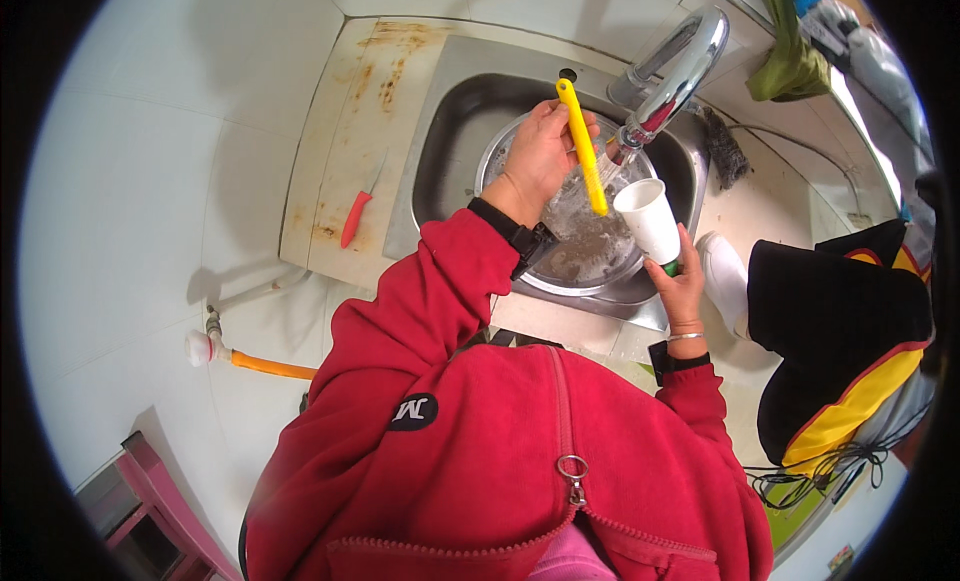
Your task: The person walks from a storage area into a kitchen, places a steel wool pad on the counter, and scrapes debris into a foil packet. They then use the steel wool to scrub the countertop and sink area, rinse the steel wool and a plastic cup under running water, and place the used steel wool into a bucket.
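My left hand (541,150) grips a yellow plastic handle (579,138) with a hanging hole at its top end and ridges lower down. It is tilted over a round metal basin (559,287) of murky, foamy water in the sink. My right hand (677,281) holds a white cup (649,219) by its lower part, its mouth tipped towards the basin. Something green (670,268) shows by the cup's base, mostly hidden by my fingers. Water runs from the chrome faucet (679,78) between my hands into the basin.
The stainless steel sink (442,123) surrounds the basin. On the left counter lies a knife with a red handle (354,219). A dark scrubber (724,150) is right of the faucet. Further right are a white rounded object (721,270) and black-and-yellow fabric (832,318).
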`<act>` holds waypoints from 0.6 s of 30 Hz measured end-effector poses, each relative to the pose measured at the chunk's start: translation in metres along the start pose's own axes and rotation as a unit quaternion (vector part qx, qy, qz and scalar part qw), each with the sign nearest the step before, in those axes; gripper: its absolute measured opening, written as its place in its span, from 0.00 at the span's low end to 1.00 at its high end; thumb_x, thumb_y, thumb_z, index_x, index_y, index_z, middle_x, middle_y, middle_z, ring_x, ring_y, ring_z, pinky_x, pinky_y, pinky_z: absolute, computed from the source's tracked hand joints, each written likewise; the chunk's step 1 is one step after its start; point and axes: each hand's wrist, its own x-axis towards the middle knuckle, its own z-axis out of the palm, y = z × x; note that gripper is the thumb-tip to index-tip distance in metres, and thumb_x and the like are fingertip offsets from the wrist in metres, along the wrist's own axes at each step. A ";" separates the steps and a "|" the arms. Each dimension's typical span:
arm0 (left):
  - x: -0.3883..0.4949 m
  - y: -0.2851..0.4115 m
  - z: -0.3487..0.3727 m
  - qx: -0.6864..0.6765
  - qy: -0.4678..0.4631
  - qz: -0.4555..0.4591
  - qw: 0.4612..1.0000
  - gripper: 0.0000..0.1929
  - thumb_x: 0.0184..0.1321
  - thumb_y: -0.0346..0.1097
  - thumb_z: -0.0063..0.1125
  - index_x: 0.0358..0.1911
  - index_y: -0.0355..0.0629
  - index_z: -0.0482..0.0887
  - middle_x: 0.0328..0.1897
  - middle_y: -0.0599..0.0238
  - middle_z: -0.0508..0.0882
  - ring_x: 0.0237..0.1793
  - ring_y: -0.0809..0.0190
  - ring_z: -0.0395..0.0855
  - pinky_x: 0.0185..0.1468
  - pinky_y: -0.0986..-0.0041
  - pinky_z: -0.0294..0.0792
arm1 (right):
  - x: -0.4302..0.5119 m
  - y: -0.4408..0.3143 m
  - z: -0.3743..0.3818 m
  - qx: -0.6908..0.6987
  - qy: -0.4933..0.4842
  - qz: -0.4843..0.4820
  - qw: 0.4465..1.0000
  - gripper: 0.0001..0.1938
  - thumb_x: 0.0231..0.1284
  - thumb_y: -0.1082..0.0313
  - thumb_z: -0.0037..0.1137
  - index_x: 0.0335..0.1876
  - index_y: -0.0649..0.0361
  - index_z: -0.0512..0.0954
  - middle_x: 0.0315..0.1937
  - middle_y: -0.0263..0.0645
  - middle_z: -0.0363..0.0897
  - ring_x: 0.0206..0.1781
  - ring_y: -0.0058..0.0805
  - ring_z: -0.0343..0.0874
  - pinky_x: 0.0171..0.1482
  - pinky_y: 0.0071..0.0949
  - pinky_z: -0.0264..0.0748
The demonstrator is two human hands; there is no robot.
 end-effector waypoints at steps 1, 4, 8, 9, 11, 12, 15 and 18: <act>0.002 -0.005 -0.002 -0.010 -0.002 0.002 1.000 0.09 0.66 0.37 0.41 0.44 0.41 0.68 0.40 0.59 0.78 0.40 0.61 0.77 0.45 0.67 0.71 | -0.003 0.001 -0.002 0.028 0.005 0.025 0.999 0.37 0.41 0.75 0.66 0.63 0.62 0.63 0.56 0.42 0.69 0.57 0.28 0.69 0.57 0.25 0.66; 0.009 -0.017 -0.010 -0.044 -0.016 0.011 0.999 0.11 0.66 0.38 0.42 0.44 0.40 0.69 0.37 0.60 0.78 0.36 0.63 0.75 0.42 0.69 0.70 | -0.008 0.002 -0.005 -0.017 0.051 0.001 0.999 0.37 0.39 0.70 0.69 0.61 0.59 0.65 0.52 0.44 0.72 0.52 0.29 0.74 0.52 0.25 0.70; 0.016 -0.027 -0.019 -0.066 -0.022 -0.001 0.998 0.09 0.63 0.34 0.46 0.43 0.39 0.72 0.34 0.62 0.76 0.34 0.65 0.72 0.40 0.73 0.68 | -0.014 0.000 -0.002 0.059 0.036 0.015 0.997 0.36 0.41 0.72 0.68 0.61 0.61 0.65 0.54 0.42 0.71 0.53 0.29 0.73 0.54 0.26 0.70; 0.017 -0.029 -0.020 -0.043 -0.033 0.007 0.998 0.09 0.63 0.34 0.47 0.43 0.40 0.72 0.34 0.63 0.76 0.33 0.66 0.71 0.40 0.74 0.67 | -0.015 -0.001 0.000 0.060 0.037 0.001 0.997 0.36 0.41 0.72 0.69 0.61 0.63 0.65 0.55 0.43 0.71 0.55 0.29 0.72 0.55 0.26 0.69; 0.016 -0.031 -0.021 -0.037 -0.032 -0.002 0.999 0.08 0.61 0.32 0.50 0.42 0.42 0.72 0.32 0.65 0.74 0.29 0.68 0.69 0.36 0.75 0.66 | -0.018 -0.004 0.003 0.046 0.024 0.016 0.999 0.37 0.42 0.74 0.67 0.63 0.64 0.62 0.59 0.42 0.67 0.58 0.28 0.68 0.59 0.26 0.64; 0.015 -0.032 -0.022 -0.033 -0.025 -0.014 0.999 0.07 0.62 0.34 0.49 0.41 0.42 0.72 0.32 0.65 0.74 0.27 0.69 0.68 0.34 0.76 0.66 | -0.019 -0.005 0.004 0.046 0.012 0.023 0.999 0.37 0.43 0.75 0.66 0.63 0.64 0.61 0.60 0.41 0.65 0.60 0.28 0.66 0.61 0.27 0.62; 0.011 -0.032 -0.022 -0.043 -0.016 -0.052 0.998 0.07 0.63 0.38 0.48 0.38 0.44 0.72 0.32 0.66 0.74 0.23 0.71 0.66 0.27 0.78 0.64 | -0.022 -0.009 0.005 0.013 0.004 -0.013 1.000 0.37 0.43 0.75 0.66 0.63 0.64 0.62 0.60 0.42 0.66 0.59 0.28 0.67 0.60 0.27 0.63; 0.006 -0.032 -0.022 -0.064 0.009 -0.082 0.995 0.10 0.64 0.43 0.47 0.37 0.45 0.71 0.30 0.66 0.73 0.19 0.73 0.64 0.22 0.80 0.61 | -0.025 -0.013 0.006 0.016 0.006 -0.021 1.000 0.37 0.42 0.76 0.66 0.63 0.64 0.62 0.59 0.42 0.66 0.59 0.28 0.68 0.59 0.27 0.65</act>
